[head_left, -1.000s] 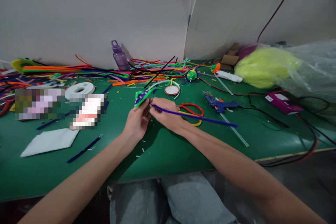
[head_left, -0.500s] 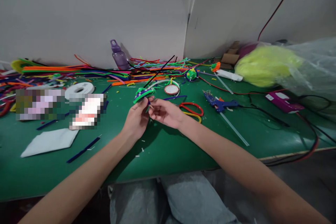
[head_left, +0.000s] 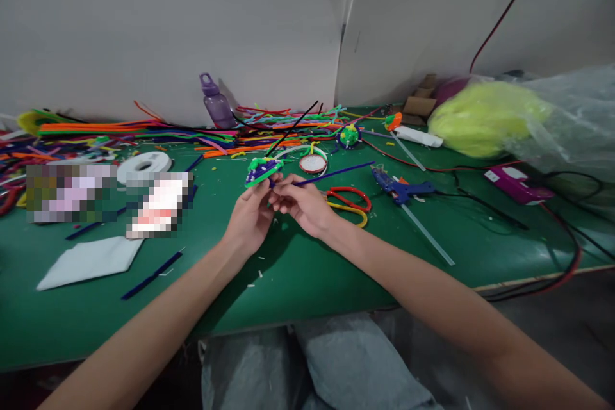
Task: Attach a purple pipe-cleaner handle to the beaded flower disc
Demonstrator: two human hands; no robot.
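1. Green tabletop [head_left: 327,282] beneath me, littered with scraps [head_left: 261,274]; grey wall [head_left: 168,25] behind!
2. My left hand [head_left: 250,216] pinches the craft piece [head_left: 262,173] above the tabletop.
3. My right hand [head_left: 305,206] grips a purple pipe cleaner [head_left: 336,173] beside it.

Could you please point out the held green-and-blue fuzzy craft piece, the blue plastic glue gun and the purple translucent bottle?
Green-and-blue fuzzy craft piece [head_left: 262,172], head view, its blue middle.
Blue plastic glue gun [head_left: 398,191], head view, on its body.
Purple translucent bottle [head_left: 219,109], head view, on its body.
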